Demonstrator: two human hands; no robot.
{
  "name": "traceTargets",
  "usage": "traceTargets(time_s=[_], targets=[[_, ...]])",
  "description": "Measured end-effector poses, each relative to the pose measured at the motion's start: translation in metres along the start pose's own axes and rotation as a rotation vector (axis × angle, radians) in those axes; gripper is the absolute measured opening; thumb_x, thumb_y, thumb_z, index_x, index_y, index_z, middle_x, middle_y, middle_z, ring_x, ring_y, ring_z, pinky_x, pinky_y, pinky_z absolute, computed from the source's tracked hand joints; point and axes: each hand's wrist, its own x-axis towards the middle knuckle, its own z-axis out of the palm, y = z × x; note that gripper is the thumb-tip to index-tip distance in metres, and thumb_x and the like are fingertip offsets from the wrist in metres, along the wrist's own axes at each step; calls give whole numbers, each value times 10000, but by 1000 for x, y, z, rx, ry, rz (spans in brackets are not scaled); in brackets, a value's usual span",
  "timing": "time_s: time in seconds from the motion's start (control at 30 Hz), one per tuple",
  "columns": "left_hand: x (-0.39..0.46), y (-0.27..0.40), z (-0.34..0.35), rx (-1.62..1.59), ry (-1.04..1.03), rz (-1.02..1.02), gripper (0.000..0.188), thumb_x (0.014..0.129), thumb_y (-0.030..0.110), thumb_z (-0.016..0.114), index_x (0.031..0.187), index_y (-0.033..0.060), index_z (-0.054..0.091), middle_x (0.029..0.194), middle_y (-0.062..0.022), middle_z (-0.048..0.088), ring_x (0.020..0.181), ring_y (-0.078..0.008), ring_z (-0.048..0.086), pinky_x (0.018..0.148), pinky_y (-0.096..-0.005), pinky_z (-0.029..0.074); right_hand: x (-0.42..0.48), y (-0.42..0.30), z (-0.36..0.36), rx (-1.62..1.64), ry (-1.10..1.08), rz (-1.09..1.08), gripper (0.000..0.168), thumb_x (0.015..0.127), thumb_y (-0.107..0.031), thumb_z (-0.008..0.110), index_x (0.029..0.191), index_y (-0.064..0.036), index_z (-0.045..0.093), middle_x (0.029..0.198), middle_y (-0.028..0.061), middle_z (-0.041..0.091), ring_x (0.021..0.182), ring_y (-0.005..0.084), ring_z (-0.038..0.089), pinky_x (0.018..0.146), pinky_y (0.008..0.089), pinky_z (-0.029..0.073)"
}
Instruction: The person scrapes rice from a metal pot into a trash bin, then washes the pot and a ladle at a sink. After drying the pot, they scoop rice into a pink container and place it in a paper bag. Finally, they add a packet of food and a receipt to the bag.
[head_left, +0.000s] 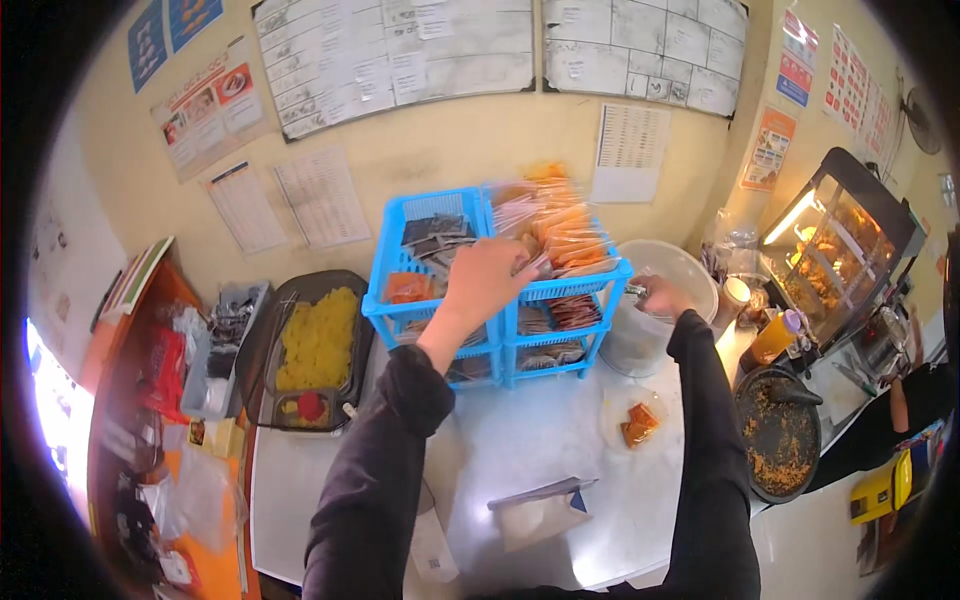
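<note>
My left hand (487, 277) reaches over the top of a blue plastic rack (574, 286), its fingers at the clear packets in the right-hand basket; whether it grips one cannot be told. Orange-filled sachets (566, 232) fill that basket. The left-hand basket holds dark sachets (439, 236) and an orange packet (409, 287). At the rim of a whitish plastic tub (637, 352), my right hand (664, 296) is closed on a small metal object that is partly hidden. Below it, a small plate (611, 435) with reddish-brown food (639, 426) lies on the metal table. A paper bag (541, 517) lies nearer to me.
A black tray of yellow rice (319, 337) stands left of the rack. A grey bin of packets (225, 352) is further left. On the right are a stone mortar (780, 442), a sauce bottle (772, 339) and a lit food warmer (840, 240). Another person's arm (900, 401) shows at far right.
</note>
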Motion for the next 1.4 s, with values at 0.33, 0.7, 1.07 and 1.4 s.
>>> traceTargets(time_s=[0.33,0.7,1.07,1.4], targets=[[49,-12,44,371,-217,-147,164,717,236,723,800,100,685,887,-117,680,861,-314,655,708,-441,513,29,44,46,-240,-345,140,407,768,-316,541,1093,-117,685,1065,178,661,993,353,626,850,414,475],[50,-29,1,40,-200,21,175,792,133,646,945,74,706,938,-173,654,877,-374,613,750,-443,488,0,45,-21,-146,-133,99,523,586,-171,676,1101,-80,666,1007,203,663,948,384,622,831,414,502],[-78,92,-89,-391,-113,254,233,795,15,603,1018,30,669,971,-139,678,847,-311,664,748,-308,520,-173,-52,-70,915,713,253,241,886,-135,550,1098,-49,626,860,-11,620,690,79,570,607,219,463],[-310,127,19,-571,-647,-299,264,915,110,435,1109,35,598,1011,-195,629,986,-368,578,798,-418,471,-384,-157,26,1143,-195,675,196,934,-97,478,1129,-107,493,952,124,675,771,147,645,561,283,554]])
